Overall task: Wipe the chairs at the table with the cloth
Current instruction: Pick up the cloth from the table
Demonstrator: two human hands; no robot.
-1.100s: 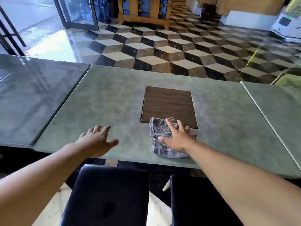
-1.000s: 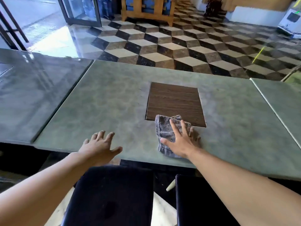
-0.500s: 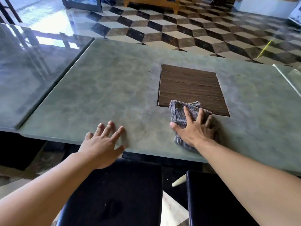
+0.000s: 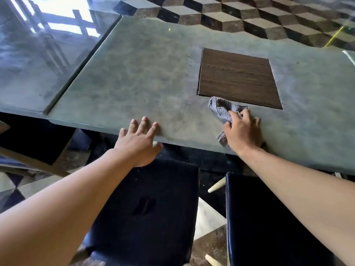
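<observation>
A grey cloth lies bunched on the grey-green table, just below a brown wooden inset. My right hand grips the cloth with curled fingers near the table's front edge. My left hand rests on that front edge with straight, spread fingers. Two dark padded chairs stand tucked under the table below my arms: one beneath my left arm, another beneath my right arm.
The brown wooden inset is set into the tabletop. A second glossy table adjoins on the left, and a third table's corner shows at far right. Patterned cube tiles cover the floor beyond.
My right hand's fingers have curled and gathered the cloth, which was flat under a spread hand before. My left hand slid to the table's front edge. The view tilted down and closer.
</observation>
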